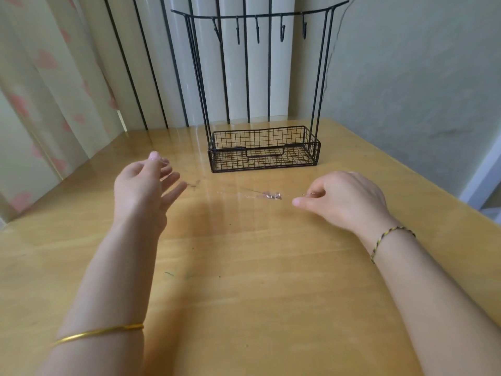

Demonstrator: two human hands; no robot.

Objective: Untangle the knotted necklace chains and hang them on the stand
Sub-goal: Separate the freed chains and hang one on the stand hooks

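1. Two hands hovered above the surface: left hand spread open, right hand pinching the necklace chain.
2. Chain lay between them, near the wire stand; a curtain hung left.

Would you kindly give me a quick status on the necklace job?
Right hand pinching the chain, pendant mid-span. Left hand spread, grip unclear. Stand hooks bare, nothing in the way.
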